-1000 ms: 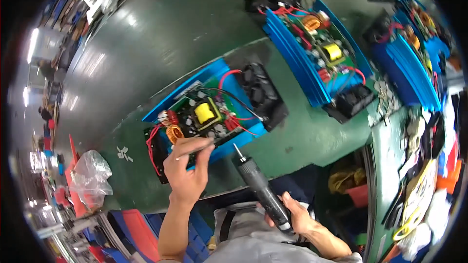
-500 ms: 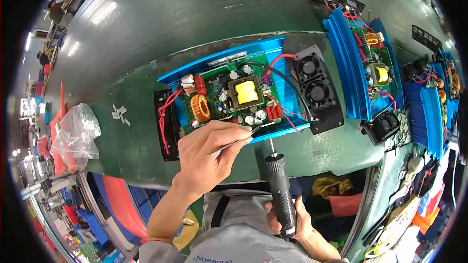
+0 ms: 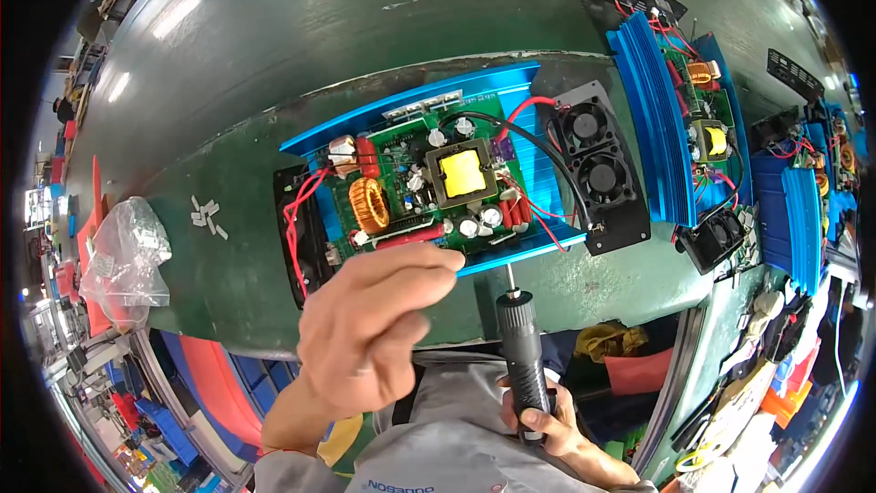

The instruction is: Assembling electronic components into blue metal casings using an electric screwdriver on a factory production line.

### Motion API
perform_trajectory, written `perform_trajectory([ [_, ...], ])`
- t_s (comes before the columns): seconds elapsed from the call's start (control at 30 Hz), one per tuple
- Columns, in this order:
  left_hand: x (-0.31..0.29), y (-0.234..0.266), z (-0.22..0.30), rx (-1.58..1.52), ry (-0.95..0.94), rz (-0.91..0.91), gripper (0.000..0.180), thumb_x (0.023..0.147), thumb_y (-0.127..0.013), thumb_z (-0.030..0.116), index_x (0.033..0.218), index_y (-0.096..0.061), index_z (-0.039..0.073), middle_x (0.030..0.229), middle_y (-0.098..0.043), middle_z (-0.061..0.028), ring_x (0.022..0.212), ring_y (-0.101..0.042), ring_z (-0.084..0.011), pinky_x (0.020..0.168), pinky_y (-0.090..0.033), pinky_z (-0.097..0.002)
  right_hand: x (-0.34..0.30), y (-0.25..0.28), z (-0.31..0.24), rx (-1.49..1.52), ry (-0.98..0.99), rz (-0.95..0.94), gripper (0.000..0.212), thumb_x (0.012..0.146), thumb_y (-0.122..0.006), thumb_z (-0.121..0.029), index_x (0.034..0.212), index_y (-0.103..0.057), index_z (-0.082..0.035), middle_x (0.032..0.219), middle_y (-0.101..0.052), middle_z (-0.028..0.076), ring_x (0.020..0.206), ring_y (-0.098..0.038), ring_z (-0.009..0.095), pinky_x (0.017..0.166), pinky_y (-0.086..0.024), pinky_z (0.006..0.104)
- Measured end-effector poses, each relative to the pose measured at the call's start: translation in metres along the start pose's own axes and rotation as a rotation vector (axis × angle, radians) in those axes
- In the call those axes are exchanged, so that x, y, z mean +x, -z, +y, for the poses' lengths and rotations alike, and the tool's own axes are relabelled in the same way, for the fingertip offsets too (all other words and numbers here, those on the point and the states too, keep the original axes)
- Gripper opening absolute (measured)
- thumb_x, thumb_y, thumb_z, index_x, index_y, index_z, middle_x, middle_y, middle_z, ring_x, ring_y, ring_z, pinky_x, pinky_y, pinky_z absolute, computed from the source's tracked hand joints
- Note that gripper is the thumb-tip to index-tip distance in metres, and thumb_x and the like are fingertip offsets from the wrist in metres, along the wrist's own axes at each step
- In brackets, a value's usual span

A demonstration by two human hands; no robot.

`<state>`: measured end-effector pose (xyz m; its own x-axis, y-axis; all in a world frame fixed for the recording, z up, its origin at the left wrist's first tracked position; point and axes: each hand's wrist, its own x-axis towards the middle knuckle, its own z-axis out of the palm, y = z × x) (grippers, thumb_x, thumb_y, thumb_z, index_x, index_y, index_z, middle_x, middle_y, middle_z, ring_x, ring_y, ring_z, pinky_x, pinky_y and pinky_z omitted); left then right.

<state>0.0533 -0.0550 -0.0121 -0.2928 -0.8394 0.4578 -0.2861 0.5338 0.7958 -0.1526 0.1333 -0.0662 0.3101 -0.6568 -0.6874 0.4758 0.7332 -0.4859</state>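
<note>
My left hand (image 3: 370, 329) is raised in front of the near side of an opened blue metal case (image 3: 401, 119). Its fingers are loosely bent, index finger and thumb apart; nothing shows between them, though the palm side is hidden. Inside the case sits a green circuit board (image 3: 401, 192) with a yellow-topped transformer (image 3: 463, 173) and a copper coil (image 3: 370, 205). In my right hand (image 3: 557, 424), below the bench edge, is a black electric screwdriver (image 3: 522, 347). Upright, its bit reaches close to the case's near wall; whether they touch, I cannot tell.
A black panel with two fans (image 3: 598, 164) hangs by wires off the case's right end. More blue cases (image 3: 652, 119) stand to the right. On the left lie small white pieces (image 3: 210, 217) and a clear plastic bag (image 3: 132, 256).
My left hand has moved left and up off the case's near wall. The thin metal tool it pinched no longer shows. My right thumb has shifted onto the screwdriver's handle.
</note>
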Motion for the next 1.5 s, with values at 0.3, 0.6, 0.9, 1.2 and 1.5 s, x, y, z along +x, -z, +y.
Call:
perform_trajectory([
  [0.3, 0.005, -0.017, -0.004, 0.672, -0.096, -0.493, 0.037, 0.077, -0.074, 0.006, 0.113, -0.069, 0.005, 0.096, -0.057, -0.0035, 0.08, -0.062, -0.0176, 0.062, -0.052, -0.0286, 0.005, -0.001, 0.011, -0.044, 0.038, 0.074, 0.097, 0.086, -0.043, -0.08, 0.131, -0.053, 0.006, 0.075, -0.063, 0.011, 0.064, -0.056, 0.016, 0.058, -0.043, 0.0272],
  [0.6, 0.014, -0.022, -0.001, 0.727, -0.084, -0.624, 0.039, 0.076, -0.068, 0.004, 0.114, -0.067, -0.003, 0.094, -0.052, -0.004, 0.08, -0.059, -0.0146, 0.055, -0.048, -0.025, 0.001, 0.012, 0.006, -0.272, 0.049, 0.116, 0.094, 0.096, -0.021, -0.076, 0.136, -0.051, 0.003, 0.078, -0.066, 0.013, 0.066, -0.061, 0.017, 0.057, -0.046, 0.0286],
  [0.9, 0.018, -0.01, -0.005, 0.526, -0.082, -0.539, 0.035, 0.079, -0.066, 0.008, 0.113, -0.066, 0.0, 0.1, -0.057, -0.0037, 0.086, -0.064, -0.0147, 0.049, -0.049, -0.0268, 0.012, 0.02, 0.002, 0.107, -0.018, -0.129, 0.091, 0.095, -0.023, -0.077, 0.134, -0.05, 0.0, 0.052, -0.049, 0.009, 0.044, -0.045, 0.022, 0.042, -0.038, 0.0328],
  [1.2, -0.016, 0.053, -0.008, 0.445, 0.216, 0.124, 0.018, 0.086, -0.074, 0.008, 0.104, -0.071, 0.01, 0.087, -0.066, -0.0056, 0.072, -0.065, -0.017, 0.056, -0.052, -0.0305, 0.0, 0.077, 0.051, -0.071, 0.141, 0.547, 0.067, 0.103, -0.03, -0.063, 0.135, -0.05, -0.008, 0.094, -0.064, 0.006, 0.079, -0.06, 0.02, 0.068, -0.049, 0.0305],
  [1.5, -0.076, 0.136, -0.058, 0.696, 0.412, 0.239, 0.03, 0.094, -0.067, 0.014, 0.123, -0.066, 0.007, 0.123, -0.066, -0.0138, 0.108, -0.065, -0.0299, 0.092, -0.051, -0.0382, 0.001, 0.066, 0.053, 0.005, 0.214, 0.526, 0.067, 0.102, -0.036, -0.063, 0.137, -0.05, -0.007, 0.09, -0.062, 0.006, 0.075, -0.058, 0.019, 0.067, -0.048, 0.0313],
])
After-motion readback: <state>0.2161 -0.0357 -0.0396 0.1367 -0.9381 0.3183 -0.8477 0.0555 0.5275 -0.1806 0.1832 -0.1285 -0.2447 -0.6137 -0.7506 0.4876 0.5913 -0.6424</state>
